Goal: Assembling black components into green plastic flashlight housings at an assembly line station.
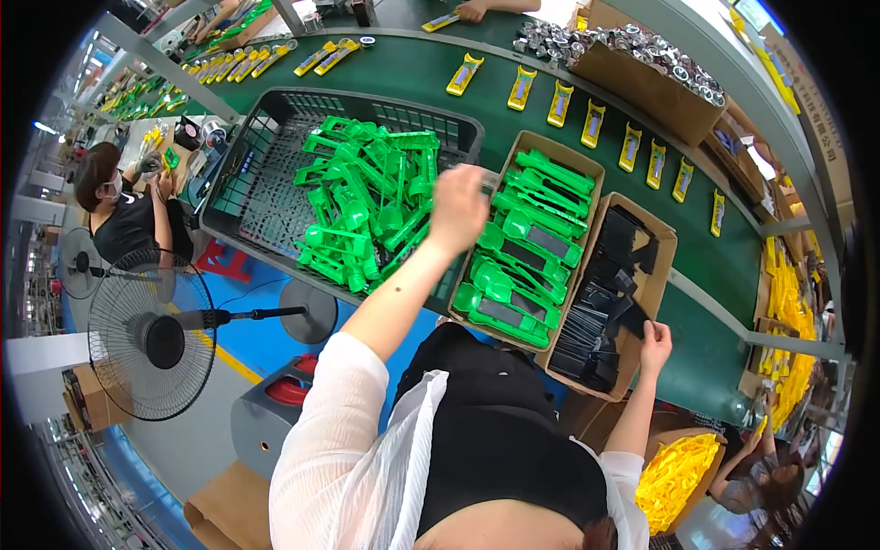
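Note:
My left hand (460,206) is over the right rim of a dark plastic crate (266,243), beside a heap of bright green plastic housings (371,188). Motion smears its fingers, so whether they hold anything is unclear. Right of the crate, a cardboard box (596,174) holds green housings in rows, several with a dark strip (548,240) set in them. My right hand (656,346) pinches a thin black rectangular plate (634,321) at the right edge of a second cardboard box (665,252). Inside that box lie many similar black plates (587,335), some stacked on edge.
A green conveyor belt (495,124) beyond the boxes carries spaced yellow pieces (557,103). A carton of small metallic parts (642,78) stands behind it. Yellow parts (678,472) fill a box at lower right. At left are a fan (163,339) and a seated person (128,211).

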`<state>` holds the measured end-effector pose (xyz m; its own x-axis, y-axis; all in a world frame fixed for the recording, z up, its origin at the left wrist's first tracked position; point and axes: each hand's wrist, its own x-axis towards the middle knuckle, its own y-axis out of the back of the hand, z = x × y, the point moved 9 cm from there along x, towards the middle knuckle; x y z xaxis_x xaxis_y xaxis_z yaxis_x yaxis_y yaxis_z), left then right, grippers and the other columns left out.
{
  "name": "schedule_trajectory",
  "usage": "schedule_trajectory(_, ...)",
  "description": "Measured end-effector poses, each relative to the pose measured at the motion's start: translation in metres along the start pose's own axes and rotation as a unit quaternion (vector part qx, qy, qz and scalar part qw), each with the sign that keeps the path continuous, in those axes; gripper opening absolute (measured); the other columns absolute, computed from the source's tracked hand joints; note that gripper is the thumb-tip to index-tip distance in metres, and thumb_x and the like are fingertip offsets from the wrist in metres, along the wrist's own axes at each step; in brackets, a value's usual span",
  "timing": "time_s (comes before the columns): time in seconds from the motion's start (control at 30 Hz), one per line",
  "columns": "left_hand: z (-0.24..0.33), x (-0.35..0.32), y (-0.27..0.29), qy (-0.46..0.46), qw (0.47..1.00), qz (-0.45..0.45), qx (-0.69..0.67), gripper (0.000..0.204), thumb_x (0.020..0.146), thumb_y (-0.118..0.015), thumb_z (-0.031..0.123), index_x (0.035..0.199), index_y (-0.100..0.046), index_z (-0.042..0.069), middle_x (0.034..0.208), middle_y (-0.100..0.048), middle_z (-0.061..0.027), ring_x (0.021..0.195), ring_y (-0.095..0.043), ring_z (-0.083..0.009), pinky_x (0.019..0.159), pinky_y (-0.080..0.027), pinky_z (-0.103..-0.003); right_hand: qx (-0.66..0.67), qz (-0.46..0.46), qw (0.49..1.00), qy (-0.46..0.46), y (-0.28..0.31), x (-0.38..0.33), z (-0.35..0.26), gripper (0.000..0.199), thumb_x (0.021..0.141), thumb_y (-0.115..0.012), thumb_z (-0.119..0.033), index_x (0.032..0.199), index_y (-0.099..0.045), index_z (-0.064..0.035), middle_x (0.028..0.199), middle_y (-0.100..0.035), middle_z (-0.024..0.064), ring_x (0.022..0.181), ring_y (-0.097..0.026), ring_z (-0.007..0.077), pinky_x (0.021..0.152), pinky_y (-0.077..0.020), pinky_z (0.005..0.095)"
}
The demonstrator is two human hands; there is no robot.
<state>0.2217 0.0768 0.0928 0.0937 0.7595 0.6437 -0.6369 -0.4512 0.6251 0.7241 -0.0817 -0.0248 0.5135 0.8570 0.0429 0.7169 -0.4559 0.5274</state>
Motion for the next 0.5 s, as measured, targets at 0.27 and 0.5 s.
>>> schedule_trajectory(0.27,-0.166,-0.087,0.015,0.234,0.760,-0.392,0.462,0.027,0.079,-0.051,0.020,0.096,-0.067,0.009,0.116,-0.052,-0.0125,0.116,-0.039,-0.0303,0.104,-0.014,-0.056,-0.224,-0.033,0.971,0.080,-0.058,-0.068,-0.063,0.014,0.081,-0.060,-0.011,0.089,-0.056,-0.0011,0.083,-0.058,0.0141,0.072,-0.058,0.0302,0.065,-0.0465,0.0363)
schedule_trajectory(0.5,-0.113,-0.052,0.077,0.301,0.952,-0.047,-0.009,0.023,0.088,-0.051,0.023,0.090,-0.057,0.001,0.072,-0.062,-0.0081,0.061,-0.058,-0.0244,0.060,-0.045,-0.036,-0.102,0.068,0.991,0.049,-0.032,-0.075,-0.101,0.022,0.089,-0.053,-0.020,0.098,-0.061,-0.0010,0.072,-0.062,0.0100,0.052,-0.056,0.0135,0.048,-0.0433,0.0275)
